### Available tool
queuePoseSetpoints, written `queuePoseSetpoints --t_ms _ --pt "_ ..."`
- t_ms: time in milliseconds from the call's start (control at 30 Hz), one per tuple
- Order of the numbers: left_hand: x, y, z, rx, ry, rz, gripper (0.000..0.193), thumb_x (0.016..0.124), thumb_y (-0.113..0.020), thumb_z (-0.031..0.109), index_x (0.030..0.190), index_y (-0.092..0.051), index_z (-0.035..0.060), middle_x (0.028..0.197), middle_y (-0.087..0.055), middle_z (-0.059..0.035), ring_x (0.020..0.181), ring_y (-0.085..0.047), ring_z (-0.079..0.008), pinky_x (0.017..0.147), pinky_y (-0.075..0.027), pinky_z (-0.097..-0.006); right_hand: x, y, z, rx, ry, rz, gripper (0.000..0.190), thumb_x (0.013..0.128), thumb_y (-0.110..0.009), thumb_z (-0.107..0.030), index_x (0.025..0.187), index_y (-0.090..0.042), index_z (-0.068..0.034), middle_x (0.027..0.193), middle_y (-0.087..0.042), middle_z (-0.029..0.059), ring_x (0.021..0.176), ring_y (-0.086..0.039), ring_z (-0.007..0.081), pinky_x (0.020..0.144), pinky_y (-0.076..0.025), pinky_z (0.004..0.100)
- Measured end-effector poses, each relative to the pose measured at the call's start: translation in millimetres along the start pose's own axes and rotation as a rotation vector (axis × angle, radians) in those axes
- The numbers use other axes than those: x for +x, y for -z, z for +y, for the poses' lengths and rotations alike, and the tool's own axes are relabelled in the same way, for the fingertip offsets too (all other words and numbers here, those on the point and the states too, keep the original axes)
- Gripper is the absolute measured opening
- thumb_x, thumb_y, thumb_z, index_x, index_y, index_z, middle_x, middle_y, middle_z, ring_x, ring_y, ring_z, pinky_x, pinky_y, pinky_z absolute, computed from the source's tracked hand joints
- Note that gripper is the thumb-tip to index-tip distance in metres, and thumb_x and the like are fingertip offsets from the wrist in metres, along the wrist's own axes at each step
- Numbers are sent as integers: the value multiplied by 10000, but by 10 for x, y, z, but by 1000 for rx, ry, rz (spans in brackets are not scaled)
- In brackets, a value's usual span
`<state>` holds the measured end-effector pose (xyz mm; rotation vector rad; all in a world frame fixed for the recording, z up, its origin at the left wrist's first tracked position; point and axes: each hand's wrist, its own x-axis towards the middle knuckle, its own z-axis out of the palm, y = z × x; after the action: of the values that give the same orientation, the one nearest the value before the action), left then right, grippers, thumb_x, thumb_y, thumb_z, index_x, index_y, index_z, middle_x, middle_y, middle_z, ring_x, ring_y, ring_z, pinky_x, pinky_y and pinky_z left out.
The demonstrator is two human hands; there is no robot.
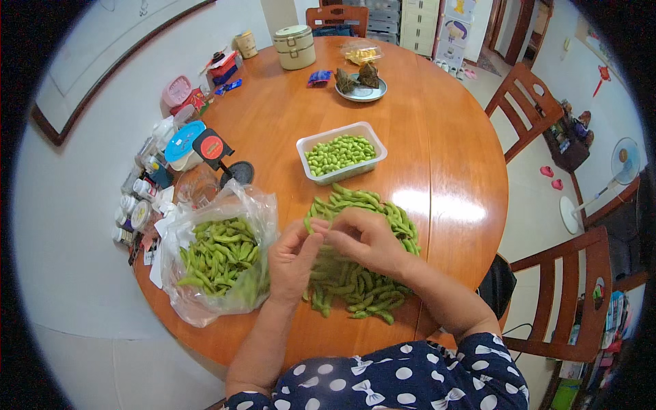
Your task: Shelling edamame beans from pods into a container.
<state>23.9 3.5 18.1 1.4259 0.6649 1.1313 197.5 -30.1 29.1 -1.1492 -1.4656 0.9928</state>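
A green soybean pod (308, 225) sits at the fingertips of my left hand (290, 264), pinched between thumb and fingers. The fingertips of my right hand (370, 241) meet it there, bent close together on the pod; they partly cover it. Beneath both hands spreads a loose pile of soybean pods (376, 292). To the left, a clear plastic bag (179, 302) stands open with more pods (220, 251) inside. Beyond the pile is a white plastic container (306, 142) holding shelled green beans (341, 154).
A black phone stand (237, 174), a blue-lidded tub (184, 145) and several jars (143, 215) crowd the round wooden table's (277, 107) left edge. Farther back are a plate (363, 94) with leaf-wrapped dumplings (368, 76) and a cream lunch box (294, 48). Wooden chairs (548, 292) flank the right side.
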Motion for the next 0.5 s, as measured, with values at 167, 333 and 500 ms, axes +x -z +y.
queuePoseSetpoints --t_ms 167,333,500 --pt "-31 -46 -10 134 139 -38 136 924 -596 98 949 -660 -20 874 -661 -32 816 -596 -104 744 -476 -269 49 -7 59 12 167 180 173 875 -628 -160 925 -624 6 723 -570 62 782 -571 165 670 -458 275" --pt "-12 -91 10 449 -77 -110 197 916 -618 157 953 -663 -31 841 -672 -69 767 -613 -135 700 -482 -287 95 -10 193 61 237 48 168 857 -645 -142 932 -689 2 790 -631 58 814 -570 156 729 -453 279" --pt "-8 -98 16 482 -99 -105 212 909 -619 156 998 -655 -33 852 -670 -91 769 -622 -159 708 -484 -291 83 -8 204 144 174 59 157 847 -661 -134 918 -711 -3 818 -651 54 815 -570 151 750 -452 289"
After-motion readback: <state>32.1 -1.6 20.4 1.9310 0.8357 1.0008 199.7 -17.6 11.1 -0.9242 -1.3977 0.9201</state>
